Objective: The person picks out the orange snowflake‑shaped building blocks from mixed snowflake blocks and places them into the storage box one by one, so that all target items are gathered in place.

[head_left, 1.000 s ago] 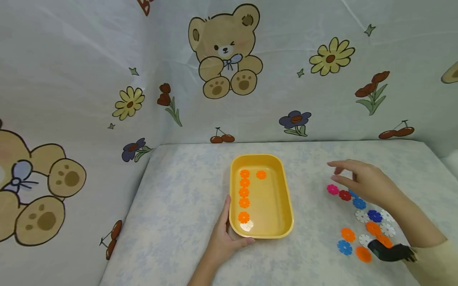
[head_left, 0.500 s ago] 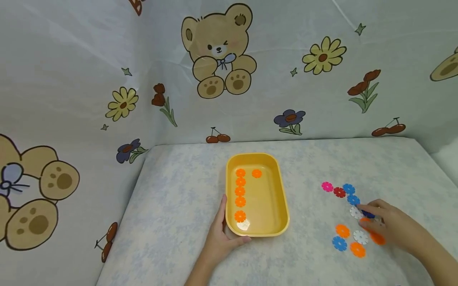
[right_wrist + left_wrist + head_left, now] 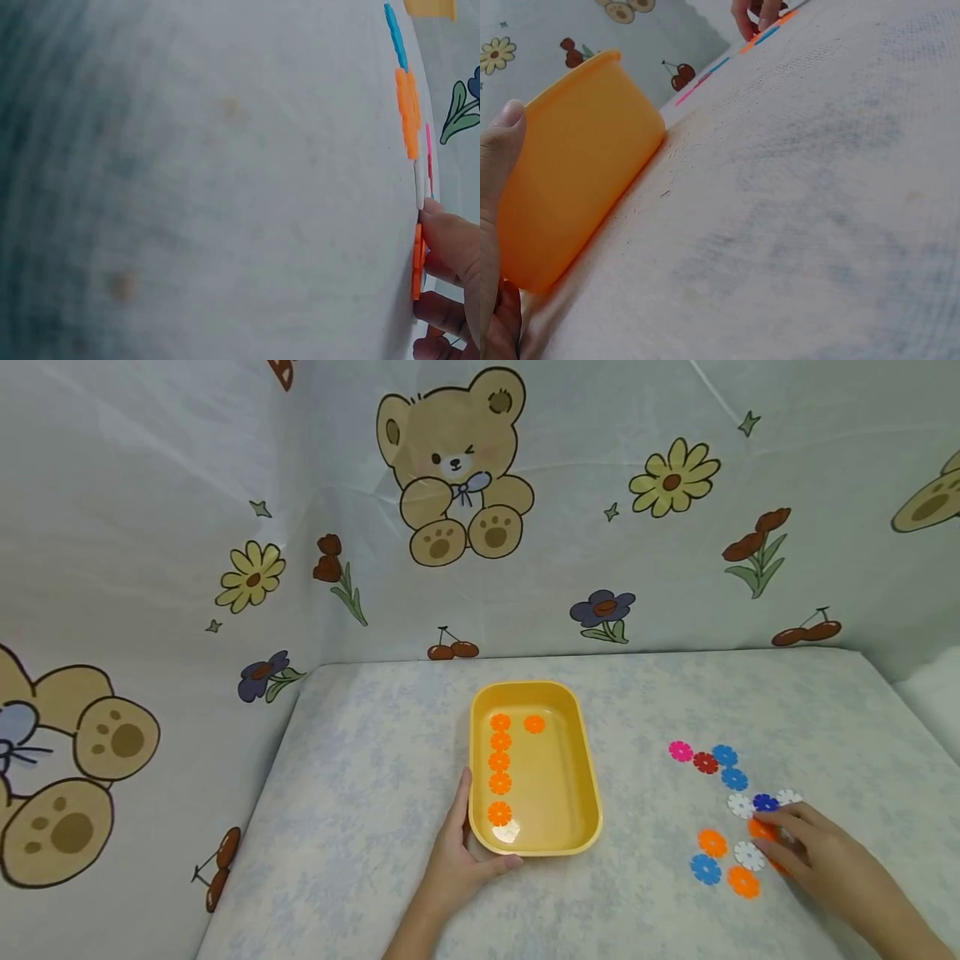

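My left hand holds the near left corner of a yellow plastic tray, fingers along its left wall and thumb at the front. In the left wrist view that hand's thumb lies against the wall of the tray. Inside are several orange flower-shaped discs, most in a column at the left, one apart at the top. On the right, my right hand pinches an orange flower disc by its edges at the table. In the right wrist view this orange disc stands between thumb and fingers.
Around the right hand lie loose flower discs: a pink disc, a red disc, blue discs, white discs and more orange ones. A printed bear curtain rises behind the pale table.
The right hand has come down from above the pink and red discs, toward the near side, onto an orange disc. The left hand stays on the tray. The view has shifted slightly.
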`<state>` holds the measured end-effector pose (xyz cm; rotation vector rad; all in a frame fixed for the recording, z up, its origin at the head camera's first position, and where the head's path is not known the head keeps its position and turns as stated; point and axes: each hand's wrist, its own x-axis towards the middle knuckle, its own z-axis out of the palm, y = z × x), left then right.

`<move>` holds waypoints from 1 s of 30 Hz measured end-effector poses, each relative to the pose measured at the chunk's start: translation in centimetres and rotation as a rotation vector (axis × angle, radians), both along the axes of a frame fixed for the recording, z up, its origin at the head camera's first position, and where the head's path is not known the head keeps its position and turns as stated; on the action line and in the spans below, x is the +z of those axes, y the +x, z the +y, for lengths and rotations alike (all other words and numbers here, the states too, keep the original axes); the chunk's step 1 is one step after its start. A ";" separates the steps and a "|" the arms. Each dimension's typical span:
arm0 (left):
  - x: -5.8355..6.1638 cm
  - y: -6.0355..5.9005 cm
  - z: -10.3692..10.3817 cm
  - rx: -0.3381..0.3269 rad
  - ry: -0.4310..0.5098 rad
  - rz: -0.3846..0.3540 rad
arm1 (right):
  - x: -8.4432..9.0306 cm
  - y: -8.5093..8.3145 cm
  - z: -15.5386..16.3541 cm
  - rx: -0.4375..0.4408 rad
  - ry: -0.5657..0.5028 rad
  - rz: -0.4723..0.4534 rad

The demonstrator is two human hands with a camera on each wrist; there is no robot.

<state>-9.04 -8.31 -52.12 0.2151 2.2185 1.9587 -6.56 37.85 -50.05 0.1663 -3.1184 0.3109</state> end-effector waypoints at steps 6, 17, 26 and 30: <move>0.0 0.0 -0.1 -0.005 0.009 0.011 | 0.1 0.2 -0.4 -0.029 -0.074 -0.018; 0.0 0.1 -0.1 -0.008 0.009 0.010 | 0.2 0.2 -0.2 -0.079 -0.063 -0.062; 0.1 0.1 -0.1 -0.005 0.007 0.017 | 0.1 0.7 -0.3 0.020 0.081 0.062; 0.0 0.1 0.0 -0.004 0.011 0.017 | 0.4 0.8 -0.6 0.046 0.146 -0.043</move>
